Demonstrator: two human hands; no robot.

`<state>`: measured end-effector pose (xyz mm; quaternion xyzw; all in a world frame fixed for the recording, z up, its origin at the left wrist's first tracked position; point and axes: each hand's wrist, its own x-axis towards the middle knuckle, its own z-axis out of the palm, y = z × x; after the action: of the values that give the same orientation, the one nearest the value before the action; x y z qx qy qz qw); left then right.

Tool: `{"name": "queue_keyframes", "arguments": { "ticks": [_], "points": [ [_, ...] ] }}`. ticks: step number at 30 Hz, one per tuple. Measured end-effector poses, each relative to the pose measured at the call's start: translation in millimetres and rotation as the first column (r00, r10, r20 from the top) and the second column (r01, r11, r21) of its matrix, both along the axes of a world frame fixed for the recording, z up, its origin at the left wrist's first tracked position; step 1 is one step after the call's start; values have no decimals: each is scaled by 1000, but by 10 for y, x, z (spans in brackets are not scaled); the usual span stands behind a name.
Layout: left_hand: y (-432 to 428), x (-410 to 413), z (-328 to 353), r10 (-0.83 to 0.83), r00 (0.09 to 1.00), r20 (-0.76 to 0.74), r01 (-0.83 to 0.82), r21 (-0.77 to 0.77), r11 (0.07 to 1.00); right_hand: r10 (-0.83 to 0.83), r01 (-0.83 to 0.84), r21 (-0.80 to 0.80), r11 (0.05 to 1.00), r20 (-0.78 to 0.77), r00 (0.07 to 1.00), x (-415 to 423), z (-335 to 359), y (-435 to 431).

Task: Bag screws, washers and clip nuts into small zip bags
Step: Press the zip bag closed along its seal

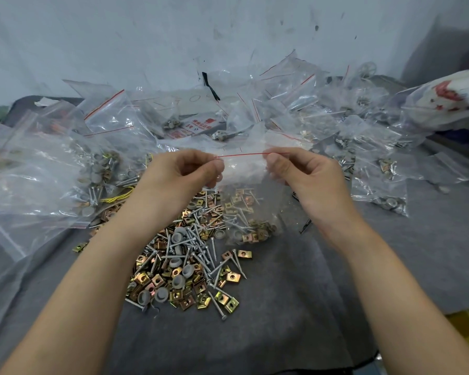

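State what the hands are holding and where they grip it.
Both hands, left hand and right hand, pinch one small zip bag at the ends of its red-lined top edge.

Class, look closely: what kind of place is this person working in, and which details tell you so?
Probably a small hand-packing workbench: a loose hardware pile lies on grey cloth, filled zip bags are heaped behind, and both hands pinch one bag's seal.

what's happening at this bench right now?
A person is bagging hardware by hand. The left hand and right hand pinch the two ends of the red zip strip on a small zip bag, which hangs between them with screws and clip nuts already in its bottom. Below it on the grey cloth lies a loose pile of screws, clip nuts and grey washers. Filled bags are heaped behind and to both sides.
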<state>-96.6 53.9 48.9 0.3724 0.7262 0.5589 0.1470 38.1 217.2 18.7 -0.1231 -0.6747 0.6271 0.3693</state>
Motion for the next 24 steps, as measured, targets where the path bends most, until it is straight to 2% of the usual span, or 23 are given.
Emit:
{"name": "queue_keyframes", "arguments": {
  "ticks": [24],
  "points": [
    [-1, 25, -86, -14, 1000, -8, 14, 31, 999, -25, 25, -4, 1000, 23, 999, 55, 62, -41]
  ]
}}
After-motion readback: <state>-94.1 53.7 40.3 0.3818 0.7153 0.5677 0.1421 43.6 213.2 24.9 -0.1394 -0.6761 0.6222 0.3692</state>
